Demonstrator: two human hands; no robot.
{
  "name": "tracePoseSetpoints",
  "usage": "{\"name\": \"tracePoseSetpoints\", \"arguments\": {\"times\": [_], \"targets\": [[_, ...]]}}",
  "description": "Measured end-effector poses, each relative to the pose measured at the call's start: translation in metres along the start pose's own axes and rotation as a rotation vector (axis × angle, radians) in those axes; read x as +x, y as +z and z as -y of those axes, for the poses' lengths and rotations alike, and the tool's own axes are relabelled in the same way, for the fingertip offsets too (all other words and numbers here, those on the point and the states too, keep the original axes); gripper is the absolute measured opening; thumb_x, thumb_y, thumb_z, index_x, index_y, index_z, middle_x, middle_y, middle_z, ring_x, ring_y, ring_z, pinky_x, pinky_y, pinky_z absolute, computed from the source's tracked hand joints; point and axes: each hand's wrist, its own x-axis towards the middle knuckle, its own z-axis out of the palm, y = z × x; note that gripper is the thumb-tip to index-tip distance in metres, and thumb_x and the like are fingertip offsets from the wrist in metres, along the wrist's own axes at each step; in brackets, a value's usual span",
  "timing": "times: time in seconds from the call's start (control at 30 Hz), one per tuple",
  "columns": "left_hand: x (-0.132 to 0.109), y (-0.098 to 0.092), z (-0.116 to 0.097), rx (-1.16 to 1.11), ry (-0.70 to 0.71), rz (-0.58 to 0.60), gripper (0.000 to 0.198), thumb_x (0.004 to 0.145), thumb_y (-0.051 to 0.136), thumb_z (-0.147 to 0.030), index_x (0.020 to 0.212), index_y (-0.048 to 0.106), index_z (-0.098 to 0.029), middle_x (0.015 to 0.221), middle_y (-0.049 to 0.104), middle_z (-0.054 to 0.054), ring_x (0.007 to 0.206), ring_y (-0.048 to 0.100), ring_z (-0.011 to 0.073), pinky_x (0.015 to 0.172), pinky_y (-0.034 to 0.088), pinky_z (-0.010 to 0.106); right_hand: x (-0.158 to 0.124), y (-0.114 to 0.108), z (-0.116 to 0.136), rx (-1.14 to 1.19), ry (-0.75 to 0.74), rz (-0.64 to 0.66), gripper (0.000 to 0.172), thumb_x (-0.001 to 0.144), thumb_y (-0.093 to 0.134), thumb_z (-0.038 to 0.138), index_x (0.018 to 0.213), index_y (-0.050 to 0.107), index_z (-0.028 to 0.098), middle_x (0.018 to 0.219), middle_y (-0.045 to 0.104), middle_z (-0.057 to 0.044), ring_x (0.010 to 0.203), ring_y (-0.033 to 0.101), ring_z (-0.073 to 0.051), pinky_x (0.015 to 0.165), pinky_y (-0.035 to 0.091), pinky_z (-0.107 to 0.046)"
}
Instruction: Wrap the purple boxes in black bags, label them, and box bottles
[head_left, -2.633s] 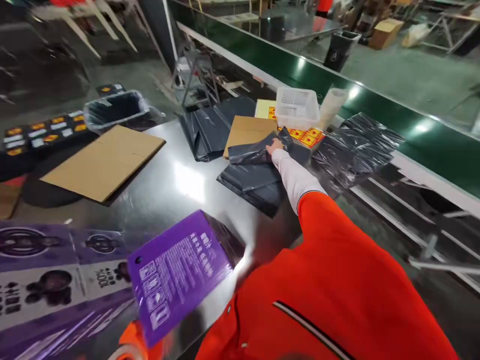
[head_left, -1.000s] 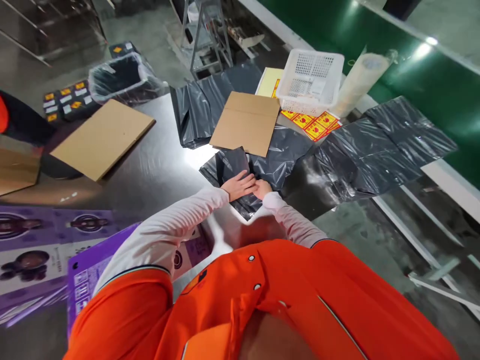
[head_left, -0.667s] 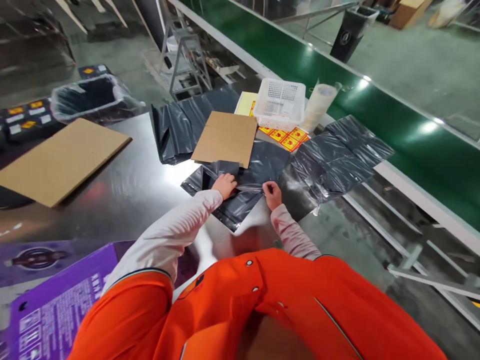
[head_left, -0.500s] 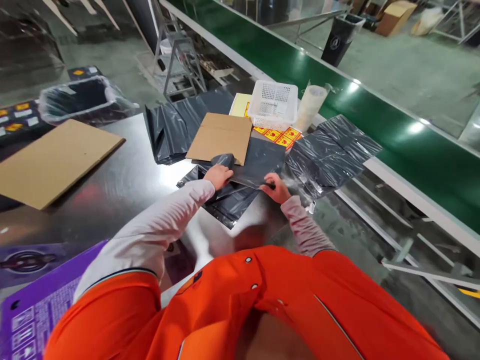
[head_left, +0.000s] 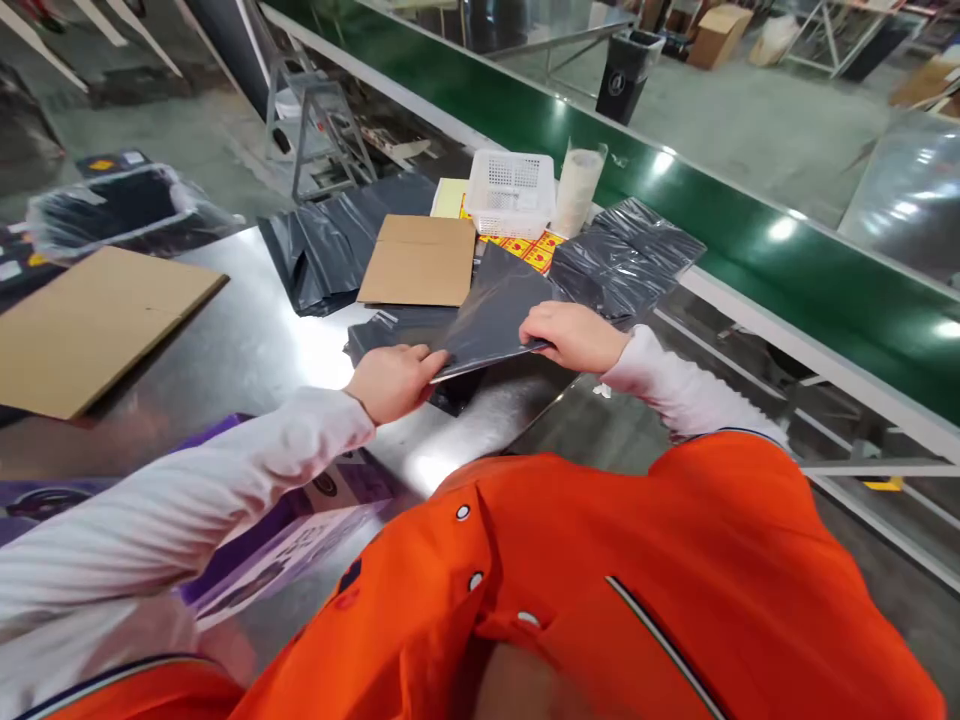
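Observation:
A dark plastic bag (head_left: 499,310) is stretched between my two hands, its near edge lifted off the metal table. My left hand (head_left: 397,382) pinches its left corner, and my right hand (head_left: 574,335) grips the right end of that edge. More black plastic (head_left: 401,328) lies under it. Just beyond sits a flat brown cardboard piece (head_left: 420,260). To the right is a pile of shiny black plastic bags (head_left: 630,260); another dark stack (head_left: 337,240) lies at the back left.
A white plastic basket (head_left: 511,195) stands at the back on red-and-yellow labels (head_left: 536,250), beside a tape roll stack (head_left: 579,190). Larger cardboard (head_left: 105,325) lies left, above a purple box (head_left: 300,540). A green conveyor (head_left: 480,95) runs behind.
Both hands have come nearer to my body and further apart, pulling the bag's near edge up and taut. The left hand moved away from the cardboard. The view shifted slightly.

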Motion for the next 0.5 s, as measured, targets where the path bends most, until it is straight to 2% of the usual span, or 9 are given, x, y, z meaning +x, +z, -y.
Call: {"name": "tracePoseSetpoints", "arguments": {"times": [0.07, 0.13, 0.17, 0.27, 0.33, 0.43, 0.5], "targets": [[-0.027, 0.002, -0.014, 0.022, 0.056, -0.036, 0.029, 0.099, 0.055, -0.034, 0.109, 0.076, -0.017, 0.088, 0.067, 0.013, 0.084, 0.065, 0.0291, 0.075, 0.050, 0.041, -0.017, -0.005, 0.018, -0.109, 0.048, -0.033, 0.028, 0.097, 0.050, 0.009, 0.101, 0.076, 0.021, 0.107, 0.072, -0.011, 0.108, 0.062, -0.028, 0.085, 0.046, -0.038], [-0.054, 0.003, -0.024, 0.023, 0.129, -0.175, 0.022, 0.098, 0.055, -0.031, 0.093, 0.072, -0.019, 0.083, 0.065, 0.013, 0.087, 0.063, 0.0302, 0.077, 0.050, 0.043, -0.030, -0.002, 0.034, -0.213, 0.034, -0.062, 0.029, 0.099, 0.047, 0.009, 0.097, 0.074, 0.020, 0.102, 0.071, -0.012, 0.105, 0.060, -0.028, 0.078, 0.042, -0.038], [-0.068, 0.004, -0.029, 0.014, 0.156, -0.270, 0.018, 0.097, 0.055, -0.028, 0.090, 0.070, -0.019, 0.082, 0.064, 0.013, 0.088, 0.062, 0.0303, 0.079, 0.049, 0.044, -0.036, 0.002, 0.042, -0.249, -0.023, -0.063, 0.026, 0.099, 0.049, 0.012, 0.097, 0.074, 0.020, 0.102, 0.071, -0.012, 0.103, 0.059, -0.028, 0.075, 0.040, -0.038], [-0.117, 0.010, -0.044, -0.023, 0.207, -0.527, 0.013, 0.097, 0.055, -0.017, 0.090, 0.065, -0.020, 0.082, 0.063, 0.011, 0.085, 0.058, 0.0268, 0.077, 0.047, 0.041, -0.055, 0.027, 0.066, -0.251, -0.279, -0.057, 0.011, 0.095, 0.062, 0.021, 0.099, 0.072, 0.019, 0.106, 0.073, -0.011, 0.101, 0.056, -0.026, 0.072, 0.034, -0.035], [-0.155, 0.017, -0.059, -0.005, 0.207, -0.624, 0.014, 0.097, 0.055, -0.012, 0.088, 0.063, -0.020, 0.081, 0.063, 0.009, 0.076, 0.054, 0.0236, 0.071, 0.044, 0.038, -0.070, 0.046, 0.085, -0.173, -0.367, -0.099, 0.010, 0.095, 0.063, 0.022, 0.099, 0.072, 0.020, 0.106, 0.074, -0.011, 0.099, 0.056, -0.024, 0.072, 0.032, -0.034], [-0.211, 0.028, -0.094, 0.078, 0.150, -0.670, 0.010, 0.100, 0.059, -0.019, 0.093, 0.066, -0.020, 0.089, 0.068, 0.010, 0.078, 0.057, 0.0225, 0.070, 0.044, 0.037, -0.091, 0.067, 0.115, -0.073, -0.309, -0.195, 0.014, 0.094, 0.058, 0.019, 0.097, 0.072, 0.020, 0.106, 0.074, -0.010, 0.094, 0.057, -0.023, 0.072, 0.032, -0.033], [-0.245, 0.030, -0.120, 0.078, 0.157, -0.676, 0.008, 0.102, 0.063, -0.025, 0.101, 0.070, -0.021, 0.095, 0.072, 0.010, 0.086, 0.063, 0.0235, 0.072, 0.045, 0.037, -0.100, 0.070, 0.132, -0.042, -0.251, -0.241, 0.015, 0.092, 0.057, 0.017, 0.095, 0.071, 0.019, 0.108, 0.074, -0.010, 0.092, 0.057, -0.023, 0.072, 0.033, -0.034]]}}
